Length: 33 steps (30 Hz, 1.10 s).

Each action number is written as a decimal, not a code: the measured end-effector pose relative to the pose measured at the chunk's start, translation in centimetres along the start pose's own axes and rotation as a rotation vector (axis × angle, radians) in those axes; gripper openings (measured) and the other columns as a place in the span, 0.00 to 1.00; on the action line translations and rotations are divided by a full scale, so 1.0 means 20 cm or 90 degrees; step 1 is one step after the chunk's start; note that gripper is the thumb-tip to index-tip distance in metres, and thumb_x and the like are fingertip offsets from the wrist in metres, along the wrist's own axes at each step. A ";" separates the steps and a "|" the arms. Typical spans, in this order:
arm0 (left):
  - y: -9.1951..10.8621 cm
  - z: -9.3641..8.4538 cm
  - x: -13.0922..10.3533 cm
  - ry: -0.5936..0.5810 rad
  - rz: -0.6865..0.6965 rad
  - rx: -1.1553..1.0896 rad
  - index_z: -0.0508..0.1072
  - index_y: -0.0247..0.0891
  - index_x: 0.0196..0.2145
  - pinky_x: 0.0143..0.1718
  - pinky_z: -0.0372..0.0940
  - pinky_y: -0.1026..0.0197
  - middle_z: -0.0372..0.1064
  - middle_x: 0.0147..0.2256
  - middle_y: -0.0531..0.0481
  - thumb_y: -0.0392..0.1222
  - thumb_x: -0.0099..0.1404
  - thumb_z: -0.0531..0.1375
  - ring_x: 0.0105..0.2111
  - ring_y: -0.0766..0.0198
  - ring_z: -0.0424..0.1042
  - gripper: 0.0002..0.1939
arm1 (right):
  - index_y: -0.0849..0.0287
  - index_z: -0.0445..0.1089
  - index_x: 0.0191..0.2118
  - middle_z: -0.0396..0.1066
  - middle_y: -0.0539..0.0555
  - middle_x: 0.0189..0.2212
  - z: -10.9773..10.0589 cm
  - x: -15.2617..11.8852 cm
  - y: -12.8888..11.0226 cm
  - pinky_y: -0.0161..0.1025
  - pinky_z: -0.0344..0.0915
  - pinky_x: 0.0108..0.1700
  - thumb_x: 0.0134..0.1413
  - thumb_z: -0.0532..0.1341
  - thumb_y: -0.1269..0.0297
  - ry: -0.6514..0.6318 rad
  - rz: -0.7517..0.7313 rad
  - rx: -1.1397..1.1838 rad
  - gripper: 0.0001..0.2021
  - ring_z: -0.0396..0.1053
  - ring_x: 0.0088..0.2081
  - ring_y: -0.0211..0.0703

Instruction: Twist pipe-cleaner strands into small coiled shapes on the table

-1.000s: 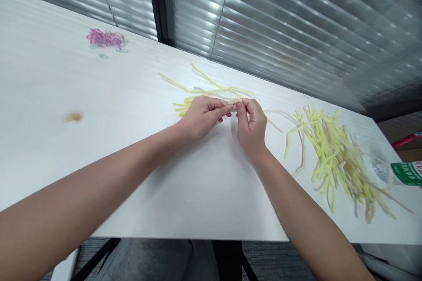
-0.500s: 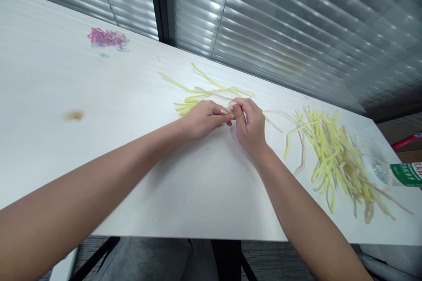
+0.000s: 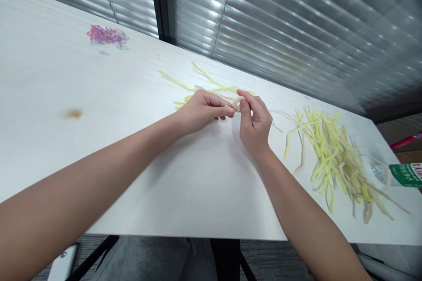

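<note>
Between my hands is a beige pipe cleaner point(image 3: 235, 104) bent into a small curl. My left hand point(image 3: 205, 109) pinches one end of it between thumb and fingers. The thumb and index finger of my right hand point(image 3: 255, 118) close on the other side of the curl. Behind my hands lie several loose yellow pipe cleaners point(image 3: 211, 81), with a few beige ones among them; my left hand partly covers these.
To the right spreads a heap of yellow and beige pipe cleaners point(image 3: 336, 149). A clear bottle with a green label point(image 3: 405, 174) lies by the right edge. Pink and purple small bands point(image 3: 107, 35) are piled at the back left. Window blinds point(image 3: 263, 22) border the table's far side.
My right hand has moved slightly right and up, its index finger lifted. The curl of the beige pipe cleaner now shows as a clearer ring. My left hand has tipped slightly, fingers straighter.
</note>
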<state>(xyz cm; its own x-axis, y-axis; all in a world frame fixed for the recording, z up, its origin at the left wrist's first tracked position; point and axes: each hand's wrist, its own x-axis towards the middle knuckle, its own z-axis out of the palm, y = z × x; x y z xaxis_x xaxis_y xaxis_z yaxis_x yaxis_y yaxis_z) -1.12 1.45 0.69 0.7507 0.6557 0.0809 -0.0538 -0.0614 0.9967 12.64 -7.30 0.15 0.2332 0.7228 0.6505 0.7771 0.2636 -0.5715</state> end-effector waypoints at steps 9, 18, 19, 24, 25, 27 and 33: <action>0.00 0.00 0.00 0.074 -0.034 -0.094 0.77 0.33 0.27 0.32 0.67 0.61 0.72 0.26 0.46 0.44 0.45 0.69 0.27 0.65 0.70 0.13 | 0.54 0.69 0.49 0.69 0.53 0.32 0.00 0.00 0.00 0.42 0.66 0.41 0.65 0.49 0.62 -0.052 -0.003 0.053 0.14 0.67 0.36 0.40; 0.00 -0.01 0.01 0.010 -0.059 -0.120 0.75 0.33 0.26 0.32 0.63 0.63 0.70 0.27 0.48 0.46 0.50 0.67 0.28 0.68 0.68 0.11 | 0.53 0.68 0.51 0.69 0.53 0.34 0.01 -0.01 0.02 0.42 0.66 0.40 0.63 0.50 0.55 -0.091 0.111 0.196 0.16 0.67 0.36 0.39; 0.00 -0.01 0.01 0.015 -0.061 -0.134 0.75 0.34 0.26 0.33 0.63 0.63 0.69 0.27 0.48 0.45 0.50 0.67 0.28 0.69 0.67 0.11 | 0.53 0.68 0.51 0.68 0.52 0.33 0.01 -0.02 0.02 0.40 0.66 0.39 0.63 0.50 0.54 -0.083 0.147 0.221 0.17 0.67 0.35 0.39; 0.00 -0.01 0.01 0.060 -0.075 -0.197 0.73 0.32 0.26 0.33 0.61 0.64 0.67 0.25 0.49 0.43 0.51 0.67 0.27 0.70 0.66 0.11 | 0.55 0.69 0.43 0.67 0.51 0.32 0.03 -0.02 0.03 0.36 0.63 0.34 0.61 0.53 0.52 -0.024 0.247 0.352 0.15 0.62 0.29 0.34; 0.00 -0.01 0.01 0.068 -0.077 -0.204 0.72 0.32 0.25 0.32 0.61 0.65 0.67 0.25 0.49 0.43 0.51 0.67 0.27 0.70 0.66 0.12 | 0.57 0.70 0.40 0.67 0.51 0.31 0.04 -0.01 0.03 0.35 0.63 0.34 0.59 0.55 0.52 -0.022 0.253 0.361 0.14 0.62 0.29 0.34; -0.01 -0.01 0.02 0.073 -0.080 -0.211 0.72 0.32 0.25 0.32 0.61 0.65 0.67 0.24 0.49 0.43 0.51 0.67 0.26 0.70 0.66 0.12 | 0.58 0.69 0.35 0.67 0.51 0.30 0.04 -0.01 0.02 0.34 0.62 0.33 0.56 0.59 0.55 -0.028 0.265 0.358 0.11 0.62 0.29 0.34; -0.01 -0.02 0.02 0.052 -0.090 -0.217 0.70 0.31 0.24 0.32 0.61 0.65 0.67 0.24 0.48 0.43 0.50 0.68 0.26 0.70 0.65 0.13 | 0.60 0.68 0.31 0.66 0.49 0.25 0.03 0.00 0.01 0.33 0.61 0.32 0.50 0.64 0.58 -0.053 0.312 0.375 0.10 0.62 0.28 0.33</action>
<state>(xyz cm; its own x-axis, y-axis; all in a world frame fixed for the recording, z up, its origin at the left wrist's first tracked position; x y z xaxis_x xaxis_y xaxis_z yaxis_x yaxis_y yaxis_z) -1.07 2.05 0.49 0.7125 0.6982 -0.0701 -0.1797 0.2781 0.9436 12.50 -6.84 -0.19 0.4083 0.8840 0.2276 0.1508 0.1806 -0.9719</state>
